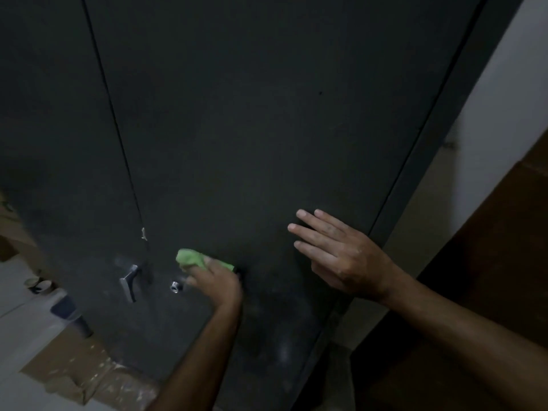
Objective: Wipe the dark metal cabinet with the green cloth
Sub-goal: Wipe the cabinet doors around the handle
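The dark metal cabinet fills most of the view, with two doors that meet at a thin seam. My left hand holds the green cloth against the right door, just right of a round keyhole. The cloth sticks out above and to the left of my fingers. My right hand lies flat on the right door near its right edge, fingers straight and spread. A silver lever handle sits on the left door beside the seam.
A brown cardboard box stands close on the right. A pale wall rises behind it. Flattened cardboard lies on the floor at lower left, with small cups and a dark object nearby.
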### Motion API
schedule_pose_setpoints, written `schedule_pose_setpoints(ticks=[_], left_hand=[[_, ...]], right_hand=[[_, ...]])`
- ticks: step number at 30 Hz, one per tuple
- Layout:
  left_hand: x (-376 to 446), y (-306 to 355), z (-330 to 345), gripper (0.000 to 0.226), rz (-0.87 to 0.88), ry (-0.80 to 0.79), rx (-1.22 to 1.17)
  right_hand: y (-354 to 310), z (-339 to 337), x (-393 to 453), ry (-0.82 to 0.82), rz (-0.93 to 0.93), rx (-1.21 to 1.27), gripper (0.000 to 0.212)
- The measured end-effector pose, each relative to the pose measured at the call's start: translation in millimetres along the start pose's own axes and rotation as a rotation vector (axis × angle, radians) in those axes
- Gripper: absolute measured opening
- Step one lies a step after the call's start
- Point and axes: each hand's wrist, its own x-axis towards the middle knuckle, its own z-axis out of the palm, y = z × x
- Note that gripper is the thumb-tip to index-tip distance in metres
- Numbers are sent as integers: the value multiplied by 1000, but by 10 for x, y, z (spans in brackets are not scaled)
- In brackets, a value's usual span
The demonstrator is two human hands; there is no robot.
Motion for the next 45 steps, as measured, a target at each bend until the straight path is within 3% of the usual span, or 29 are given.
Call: schedule_pose_setpoints(ticks=[4, 7, 11, 12, 14, 16, 20, 24, 26, 28, 31, 32, 36, 37, 41, 44, 45], left_hand=[[-749, -139, 236, 42, 347, -106, 6], [-1151, -570, 165, 36, 420, -271, 96], [-712, -305, 216, 43, 33, -28, 21], [-647, -129, 251, 46, 12, 27, -11], [-725, 68, 331, 43, 205, 74, -29], [-1072, -124, 403, 38, 373, -8, 6], [-1471, -798, 298, 34, 269, -222, 145], [-970, -448, 353, 38, -24, -38, -4], [-925, -230, 385, 44, 84, 17, -42], [-1186, -311, 430, 48, 265, -73, -33], [-1635, -779, 337, 46, 359, -296, 96], [-1628, -900, 297, 43, 361, -299, 142], [-1156, -677, 354, 45, -113, -41, 102], [-1133, -544, 389, 48, -130, -9, 88], [-1862, -561, 470, 63, 263, -252, 57], [-2114, -1021, 374, 43, 215, -354, 61], [-1985, -1158, 419, 34, 156, -286, 63]], right_hand=[[95, -98, -76, 25, -35, -22, 25], [144, -125, -110, 39, -55, -13, 30], [167, -131, -130, 75, -81, -35, 30], [164, -123, -130, 86, -83, -37, 29], [158, -97, -129, 103, -82, -44, 27], [156, -66, -128, 118, -82, -53, 24], [156, -42, -129, 139, -82, -73, 20], [158, -22, -132, 140, -76, -82, 19], [150, -9, -130, 148, -68, -87, 19], [143, -1, -121, 156, -61, -83, 19], [142, -7, -127, 154, -52, -73, 18], [144, -12, -137, 150, -55, -66, 19], [152, -30, -129, 142, -57, -73, 21], [146, -26, -128, 141, -57, -77, 22], [139, -8, -122, 140, -64, -99, 20], [145, -10, -139, 144, -68, -96, 22], [152, -18, -138, 142, -72, -102, 23]])
